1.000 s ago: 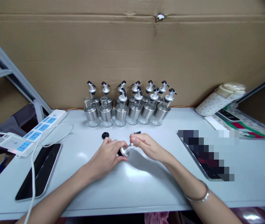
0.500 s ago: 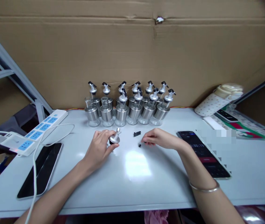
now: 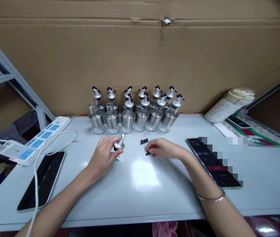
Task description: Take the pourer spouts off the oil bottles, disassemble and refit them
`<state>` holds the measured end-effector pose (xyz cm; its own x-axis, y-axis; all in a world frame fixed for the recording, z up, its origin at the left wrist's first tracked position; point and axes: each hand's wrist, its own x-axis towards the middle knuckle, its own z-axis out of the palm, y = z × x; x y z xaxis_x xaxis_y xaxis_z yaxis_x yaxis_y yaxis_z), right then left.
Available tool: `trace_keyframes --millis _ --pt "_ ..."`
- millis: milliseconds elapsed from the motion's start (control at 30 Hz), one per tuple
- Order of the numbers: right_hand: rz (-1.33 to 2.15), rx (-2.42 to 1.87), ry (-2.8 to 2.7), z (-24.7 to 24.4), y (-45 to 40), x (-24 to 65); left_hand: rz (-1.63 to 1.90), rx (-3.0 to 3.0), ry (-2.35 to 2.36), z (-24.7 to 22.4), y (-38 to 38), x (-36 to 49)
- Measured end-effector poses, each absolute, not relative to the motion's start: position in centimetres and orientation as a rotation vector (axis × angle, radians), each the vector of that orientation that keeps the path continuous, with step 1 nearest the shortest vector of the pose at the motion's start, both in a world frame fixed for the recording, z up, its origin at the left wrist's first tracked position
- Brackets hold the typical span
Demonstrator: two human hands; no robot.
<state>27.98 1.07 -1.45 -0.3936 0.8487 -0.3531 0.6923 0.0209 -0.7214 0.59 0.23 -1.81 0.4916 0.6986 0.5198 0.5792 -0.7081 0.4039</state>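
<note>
My left hand [image 3: 104, 153] is closed round a silver pourer head [image 3: 119, 144], which has no black lever on its tip. To the right, my right hand [image 3: 161, 148] has its fingertips pinched down at a small black piece [image 3: 148, 153] on the table; whether anything is between them is too small to tell. Just behind these fingers lies a black lever part [image 3: 144, 141]. Several glass bottles with steel bands stand in two rows at the back. The two front-left ones, such as the leftmost bottle [image 3: 96, 121], have open necks; others carry pourers with black levers.
A power strip [image 3: 46, 135] with a white cable and a dark phone [image 3: 43, 179] lie at the left. Rightward are a phone showing a timer [image 3: 214, 164] and a tilted dotted flask [image 3: 225, 107]. Cardboard [image 3: 140, 52] rises behind the bottles.
My right hand has moved slightly left, and its fingertips have come to the small black piece. My left hand still holds the pourer head, now a little more to the left.
</note>
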Motion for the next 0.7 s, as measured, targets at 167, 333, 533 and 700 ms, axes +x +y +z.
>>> trace_keyframes --millis 167,333,533,700 --pt "1.107 -1.4 -2.089 0.0 0.3 26.9 0.64 2.479 0.955 -1.4 0.0 1.0" --pt "1.117 -1.018 -2.094 0.3 -1.1 23.9 0.502 2.293 0.877 -1.3 -0.4 1.1" --pt "0.551 -0.908 -2.214 -1.0 -1.7 22.2 0.817 1.878 0.785 -2.1 -0.4 1.3" --pt "0.133 -0.818 -2.315 -0.4 -1.9 22.3 1.077 1.895 0.607 -2.4 -0.5 2.0"
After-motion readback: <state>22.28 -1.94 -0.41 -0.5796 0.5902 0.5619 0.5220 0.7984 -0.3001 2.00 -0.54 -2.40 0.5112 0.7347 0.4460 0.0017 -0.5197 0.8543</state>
